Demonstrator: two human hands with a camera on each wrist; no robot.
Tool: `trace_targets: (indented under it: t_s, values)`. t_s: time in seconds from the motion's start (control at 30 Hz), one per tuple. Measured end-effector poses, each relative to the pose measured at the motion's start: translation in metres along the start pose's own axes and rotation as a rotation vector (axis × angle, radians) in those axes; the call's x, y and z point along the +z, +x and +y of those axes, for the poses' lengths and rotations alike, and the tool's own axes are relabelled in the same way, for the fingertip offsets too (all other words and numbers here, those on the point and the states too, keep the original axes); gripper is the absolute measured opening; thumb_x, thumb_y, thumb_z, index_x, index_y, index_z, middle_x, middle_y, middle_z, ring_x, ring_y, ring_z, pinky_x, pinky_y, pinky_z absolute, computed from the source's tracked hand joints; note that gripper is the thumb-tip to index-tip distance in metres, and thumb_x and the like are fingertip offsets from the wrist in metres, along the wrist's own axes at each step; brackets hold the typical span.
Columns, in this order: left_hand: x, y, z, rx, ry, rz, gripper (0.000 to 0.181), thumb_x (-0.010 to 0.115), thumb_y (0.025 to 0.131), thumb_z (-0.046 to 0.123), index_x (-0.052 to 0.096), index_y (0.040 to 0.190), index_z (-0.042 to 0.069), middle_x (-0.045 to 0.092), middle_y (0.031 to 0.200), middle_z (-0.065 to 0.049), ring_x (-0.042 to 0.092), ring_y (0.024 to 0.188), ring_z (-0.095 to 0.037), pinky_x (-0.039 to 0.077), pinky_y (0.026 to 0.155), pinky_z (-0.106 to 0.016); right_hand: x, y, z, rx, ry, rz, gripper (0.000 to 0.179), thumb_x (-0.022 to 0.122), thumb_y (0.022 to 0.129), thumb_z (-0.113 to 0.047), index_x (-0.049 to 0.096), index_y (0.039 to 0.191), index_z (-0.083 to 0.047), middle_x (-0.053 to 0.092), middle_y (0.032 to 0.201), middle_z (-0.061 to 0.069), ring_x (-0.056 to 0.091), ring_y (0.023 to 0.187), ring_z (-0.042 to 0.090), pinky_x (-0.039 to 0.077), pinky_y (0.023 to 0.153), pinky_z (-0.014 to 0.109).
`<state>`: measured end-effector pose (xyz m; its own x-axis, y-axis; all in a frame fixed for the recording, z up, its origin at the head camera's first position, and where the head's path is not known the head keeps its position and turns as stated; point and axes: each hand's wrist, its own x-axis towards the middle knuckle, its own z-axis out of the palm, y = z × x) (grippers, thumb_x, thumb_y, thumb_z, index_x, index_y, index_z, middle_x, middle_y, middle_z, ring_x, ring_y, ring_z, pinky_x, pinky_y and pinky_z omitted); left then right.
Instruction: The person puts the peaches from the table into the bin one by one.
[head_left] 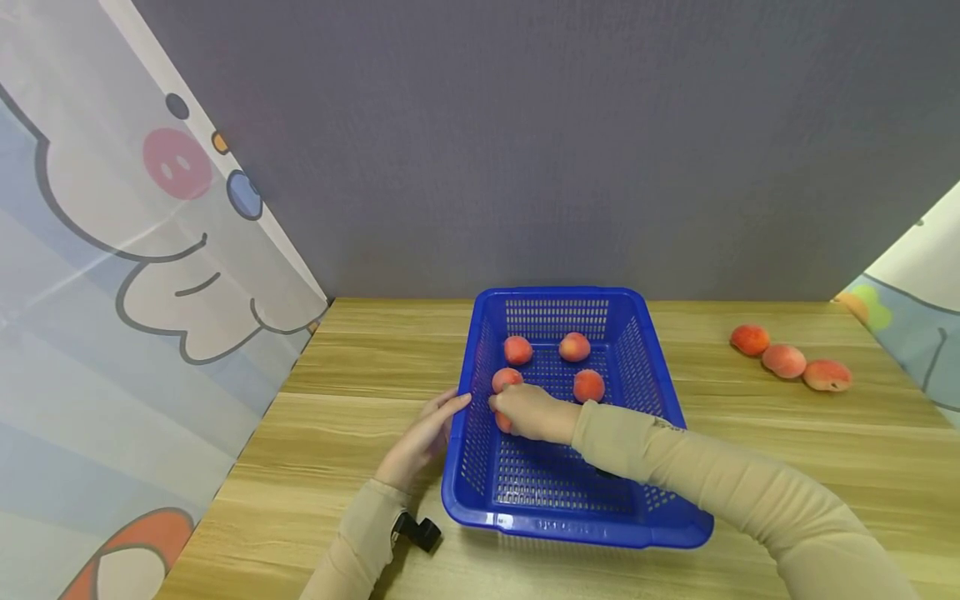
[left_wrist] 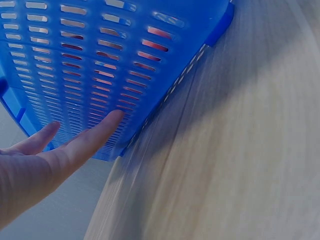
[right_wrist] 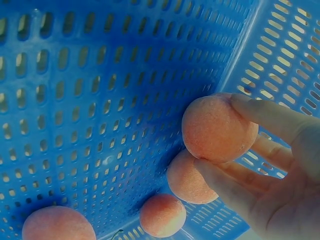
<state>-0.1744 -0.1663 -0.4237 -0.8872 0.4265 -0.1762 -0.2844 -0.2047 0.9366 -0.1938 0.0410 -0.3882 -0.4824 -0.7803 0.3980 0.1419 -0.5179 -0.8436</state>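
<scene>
A blue plastic basket (head_left: 570, 527) with slotted walls stands on the table. Inside it, my right hand (head_left: 534, 412) pinches a peach (right_wrist: 220, 129) between thumb and fingers, low by the left wall. Just beyond that fruit lies another peach (head_left: 507, 380). Farther back are a peach (head_left: 517, 350) at the left and a peach (head_left: 574, 347) to its right; one more peach (head_left: 588, 386) sits right of my hand. Against the outside of the left wall rests my left hand (head_left: 423, 437), its fingers extended in the left wrist view.
On the wooden table (head_left: 360, 367), three peaches (head_left: 783, 361) lie in a slanting row at the right. A grey panel (head_left: 562, 150) rises behind the table. Cartoon-printed sheets (head_left: 150, 333) hang along the sides.
</scene>
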Motion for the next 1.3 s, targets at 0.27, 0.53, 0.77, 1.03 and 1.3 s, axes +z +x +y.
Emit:
trace_targets:
  t_s: [0.27, 0.53, 0.77, 1.03, 1.3]
  values:
    - [-0.001, 0.000, 0.000, 0.009, -0.002, -0.014, 0.054, 0.045, 0.090, 0.019, 0.026, 0.133, -0.009, 0.061, 0.096, -0.007, 0.062, 0.083, -0.016, 0.052, 0.073, -0.031, 0.004, 0.001, 0.000, 0.141, -0.607, 0.137, 0.032, 0.019, 0.090, 0.004, 0.049, 0.099, 0.009, 0.047, 0.077, 0.012, 0.048, 0.070, 0.009, 0.043, 0.070, 0.017]
    - [0.001, 0.000, 0.001, 0.003, 0.009, 0.003, 0.050, 0.044, 0.091, 0.018, 0.029, 0.132, -0.007, 0.061, 0.096, -0.006, 0.061, 0.084, -0.016, 0.051, 0.075, -0.031, 0.007, 0.002, -0.002, 0.169, -0.778, 0.131, 0.033, 0.023, 0.091, 0.000, 0.054, 0.099, -0.006, 0.046, 0.075, -0.005, 0.045, 0.067, 0.006, 0.041, 0.065, 0.014]
    - [0.001, -0.001, 0.001, -0.005, 0.012, 0.000, 0.051, 0.044, 0.091, 0.019, 0.028, 0.132, -0.007, 0.062, 0.095, -0.006, 0.062, 0.083, -0.016, 0.052, 0.074, -0.031, 0.020, 0.012, -0.005, 0.566, -1.446, 0.208, 0.016, 0.042, 0.090, -0.009, 0.057, 0.086, -0.008, 0.048, 0.069, 0.000, 0.049, 0.068, 0.012, 0.044, 0.068, 0.024]
    - [0.000, -0.001, 0.001, -0.011, 0.014, 0.008, 0.050, 0.044, 0.091, 0.020, 0.030, 0.132, -0.005, 0.062, 0.096, -0.007, 0.062, 0.082, -0.017, 0.052, 0.073, -0.032, 0.021, 0.021, -0.010, 0.571, -1.713, 0.041, 0.014, 0.062, 0.076, -0.006, 0.062, 0.089, -0.008, 0.054, 0.066, 0.000, 0.054, 0.068, 0.015, 0.049, 0.066, 0.029]
    - [-0.001, -0.002, 0.001, -0.007, 0.020, -0.002, 0.054, 0.046, 0.090, 0.024, 0.029, 0.133, -0.004, 0.061, 0.096, -0.007, 0.062, 0.082, -0.016, 0.052, 0.072, -0.030, 0.022, 0.022, -0.024, 0.596, -1.625, 0.069, 0.028, 0.064, 0.071, 0.000, 0.063, 0.099, -0.006, 0.060, 0.090, 0.006, 0.057, 0.083, 0.018, 0.048, 0.077, 0.029]
